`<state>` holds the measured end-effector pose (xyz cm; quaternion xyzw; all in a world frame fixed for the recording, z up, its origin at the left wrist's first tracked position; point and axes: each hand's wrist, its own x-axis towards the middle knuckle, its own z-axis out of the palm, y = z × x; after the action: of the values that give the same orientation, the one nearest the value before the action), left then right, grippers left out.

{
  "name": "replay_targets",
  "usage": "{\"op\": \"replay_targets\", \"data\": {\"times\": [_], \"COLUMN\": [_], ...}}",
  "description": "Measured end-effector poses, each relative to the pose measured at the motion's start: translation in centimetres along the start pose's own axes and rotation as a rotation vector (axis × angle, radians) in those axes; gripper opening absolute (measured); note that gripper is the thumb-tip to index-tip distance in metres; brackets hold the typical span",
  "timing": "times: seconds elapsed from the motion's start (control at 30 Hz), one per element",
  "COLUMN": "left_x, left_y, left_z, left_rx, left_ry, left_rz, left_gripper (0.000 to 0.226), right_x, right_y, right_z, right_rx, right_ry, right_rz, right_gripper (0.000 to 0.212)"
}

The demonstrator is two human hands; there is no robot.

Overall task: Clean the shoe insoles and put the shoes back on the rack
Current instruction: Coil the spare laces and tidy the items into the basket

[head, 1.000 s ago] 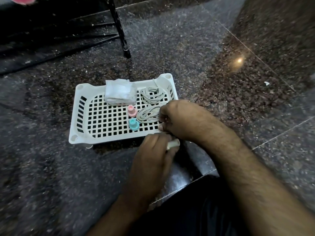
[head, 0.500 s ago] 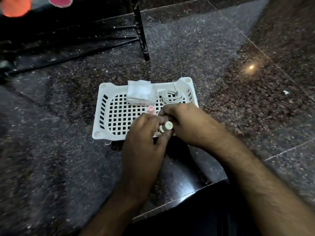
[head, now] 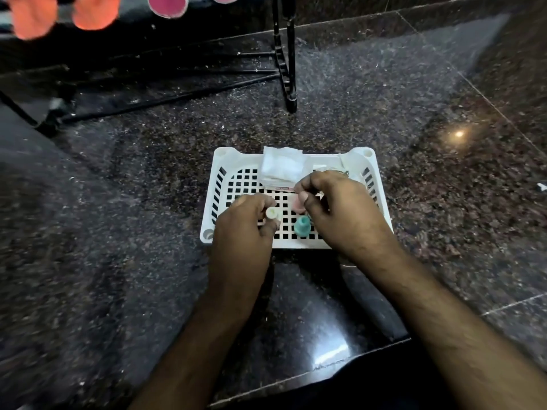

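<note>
Both hands hover over the white slotted basket [head: 220, 184] on the dark granite floor [head: 384, 113]. Left hand [head: 245, 229], palm down, fingers clamped on a small white bottle [head: 272, 213] above the basket's near-left part. Right hand [head: 340, 211] curled over the basket's right half, thumb and forefinger pinched together; what they pinch, cannot tell. Teal bottle [head: 302, 225] and pink bottle [head: 296, 202] stand in the basket between the hands, the pink one partly hidden by the right thumb. Folded white cloth [head: 282, 168] at the basket's far edge. Black rack [head: 285, 63] beyond the basket, orange [head: 32, 13] and pink footwear [head: 167, 5] on it, blurred.
</note>
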<state>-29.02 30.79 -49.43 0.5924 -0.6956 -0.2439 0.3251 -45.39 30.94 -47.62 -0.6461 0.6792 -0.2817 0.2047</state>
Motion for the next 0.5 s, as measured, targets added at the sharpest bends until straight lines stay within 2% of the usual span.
{"op": "replay_targets", "data": {"times": [0.27, 0.4, 0.5], "left_x": [0.7, 1.1, 1.1], "left_y": [-0.3, -0.4, -0.3], "left_z": [1.7, 2.2, 2.2], "left_rx": [-0.025, 0.071, 0.070], "left_ry": [-0.048, -0.068, -0.078], "left_rz": [-0.030, 0.005, -0.003], "left_gripper": [0.029, 0.023, 0.029], "right_x": [0.0, 0.1, 0.1], "right_y": [0.0, 0.1, 0.0], "right_z": [0.2, 0.0, -0.2], "right_rx": [-0.089, -0.083, -0.094], "right_ry": [-0.039, -0.056, -0.064], "right_rz": [0.020, 0.032, 0.036], "right_gripper": [0.010, 0.010, 0.009]}}
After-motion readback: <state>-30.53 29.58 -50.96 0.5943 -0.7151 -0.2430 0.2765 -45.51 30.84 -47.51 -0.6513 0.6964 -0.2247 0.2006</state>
